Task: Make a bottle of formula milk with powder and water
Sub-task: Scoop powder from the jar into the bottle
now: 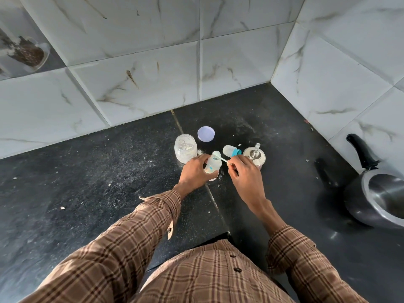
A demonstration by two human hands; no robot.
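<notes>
Your left hand [195, 171] grips the tilted baby bottle [211, 167] while your right hand [244, 171] pinches the scoop [219, 157], its bowl at the bottle's mouth.

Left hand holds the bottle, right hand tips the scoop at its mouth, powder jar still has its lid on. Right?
Not quite. In the head view the powder jar is open; its lid lies on the counter behind. Left hand holds the bottle, right hand holds the scoop.

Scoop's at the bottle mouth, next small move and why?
Probably tip the scoop so the powder drops into the bottle. The right hand pinches its handle with the bowl right over the open mouth, and the left hand grips the bottle on the counter.
</notes>
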